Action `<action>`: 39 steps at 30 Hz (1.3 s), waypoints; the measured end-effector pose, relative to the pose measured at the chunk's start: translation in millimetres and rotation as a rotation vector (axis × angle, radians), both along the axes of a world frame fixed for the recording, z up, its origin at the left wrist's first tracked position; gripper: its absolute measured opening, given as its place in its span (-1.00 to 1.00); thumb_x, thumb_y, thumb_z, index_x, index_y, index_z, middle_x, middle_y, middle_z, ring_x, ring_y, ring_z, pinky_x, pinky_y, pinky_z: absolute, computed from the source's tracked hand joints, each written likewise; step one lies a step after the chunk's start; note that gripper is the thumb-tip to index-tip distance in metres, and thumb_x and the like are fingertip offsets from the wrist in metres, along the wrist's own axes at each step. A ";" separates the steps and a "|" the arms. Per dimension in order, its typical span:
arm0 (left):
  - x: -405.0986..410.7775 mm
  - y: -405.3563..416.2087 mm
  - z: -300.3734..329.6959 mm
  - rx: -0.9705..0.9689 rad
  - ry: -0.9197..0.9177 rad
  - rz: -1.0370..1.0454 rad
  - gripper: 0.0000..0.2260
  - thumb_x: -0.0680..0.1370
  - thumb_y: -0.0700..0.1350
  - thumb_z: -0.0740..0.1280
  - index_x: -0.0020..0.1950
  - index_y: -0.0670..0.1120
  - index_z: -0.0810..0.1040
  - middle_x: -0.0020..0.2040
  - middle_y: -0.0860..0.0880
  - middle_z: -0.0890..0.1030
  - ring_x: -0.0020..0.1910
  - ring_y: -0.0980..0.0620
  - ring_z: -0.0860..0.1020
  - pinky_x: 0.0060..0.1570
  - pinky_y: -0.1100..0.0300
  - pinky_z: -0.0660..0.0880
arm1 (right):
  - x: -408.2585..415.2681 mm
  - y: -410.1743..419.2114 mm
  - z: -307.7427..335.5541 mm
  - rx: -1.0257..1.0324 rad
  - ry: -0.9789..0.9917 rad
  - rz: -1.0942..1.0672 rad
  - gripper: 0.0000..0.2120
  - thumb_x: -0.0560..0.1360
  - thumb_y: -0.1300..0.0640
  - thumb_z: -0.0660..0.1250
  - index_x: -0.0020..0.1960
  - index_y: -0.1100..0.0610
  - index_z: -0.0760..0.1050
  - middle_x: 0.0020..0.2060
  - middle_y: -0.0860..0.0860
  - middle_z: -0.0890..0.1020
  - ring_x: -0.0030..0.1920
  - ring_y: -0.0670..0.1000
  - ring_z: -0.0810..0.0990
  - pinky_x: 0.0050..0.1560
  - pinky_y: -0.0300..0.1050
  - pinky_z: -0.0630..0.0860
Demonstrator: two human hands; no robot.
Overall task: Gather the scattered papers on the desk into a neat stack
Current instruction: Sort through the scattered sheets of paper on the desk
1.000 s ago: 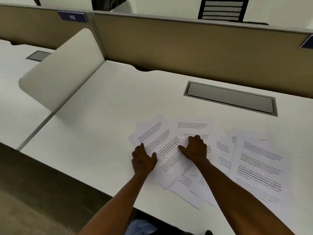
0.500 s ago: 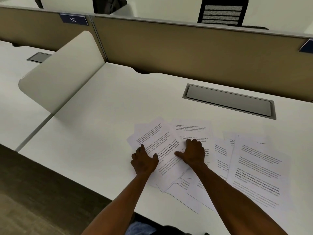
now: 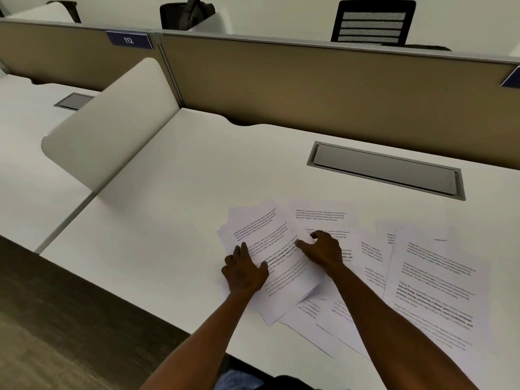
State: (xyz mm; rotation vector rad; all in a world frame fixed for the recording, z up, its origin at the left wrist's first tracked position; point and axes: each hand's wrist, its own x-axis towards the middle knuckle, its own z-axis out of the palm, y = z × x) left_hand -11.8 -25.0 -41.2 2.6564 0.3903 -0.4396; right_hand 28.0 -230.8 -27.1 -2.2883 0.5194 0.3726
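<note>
Several white printed papers lie fanned and overlapping on the white desk (image 3: 174, 209). A small tilted pile (image 3: 263, 230) is on the left, one sheet (image 3: 323, 213) lies behind it, and a larger sheet (image 3: 439, 280) lies to the right. My left hand (image 3: 243, 270) rests flat, fingers spread, on the left edge of the tilted pile. My right hand (image 3: 323, 250) presses with curled fingers on the papers just right of that pile, thumb touching its top sheet. More sheets (image 3: 312, 325) stick out under my forearms near the front edge.
A grey cable hatch (image 3: 385, 170) is set into the desk behind the papers. A tan partition (image 3: 309, 85) closes the back, and a white curved divider (image 3: 112, 128) stands at the left. A black chair (image 3: 371, 22) is beyond the partition. The floor drops off at lower left.
My right hand has curled its fingers and slid slightly left toward the tilted pile. My left hand stays on the pile's left edge. The papers have barely shifted.
</note>
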 end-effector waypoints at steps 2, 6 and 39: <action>-3.1 3.3 -2.4 -0.004 -0.019 -0.028 -0.22 0.53 0.21 0.30 0.62 -0.08 0.07 0.60 -0.10 0.20 0.51 -0.17 0.22 0.43 -0.09 0.23 | 1.0 -5.0 2.6 0.094 0.019 0.022 -0.51 0.42 -0.10 0.45 0.26 0.11 0.54 0.22 0.08 0.61 0.14 0.09 0.57 0.07 -0.10 0.45; -11.7 13.3 -7.1 -0.085 -0.097 -0.029 -0.26 0.55 0.16 0.31 0.62 -0.05 0.08 0.61 -0.07 0.18 0.53 -0.14 0.18 0.47 -0.09 0.19 | -8.2 -10.3 3.4 0.270 0.059 0.122 -0.63 0.46 0.10 0.43 0.26 0.09 0.57 0.19 0.07 0.64 0.06 0.03 0.59 0.01 -0.13 0.47; -39.3 22.0 -38.0 0.083 -0.082 -0.182 -0.14 0.50 0.43 0.15 0.64 0.07 -0.12 0.64 -0.14 -0.23 0.61 -0.19 -0.25 0.55 -0.19 -0.18 | -124.5 -132.0 -10.0 0.624 -0.222 -0.540 -0.56 0.51 0.28 0.41 0.36 0.14 0.47 0.15 0.09 0.61 0.10 0.15 0.61 0.24 0.13 0.50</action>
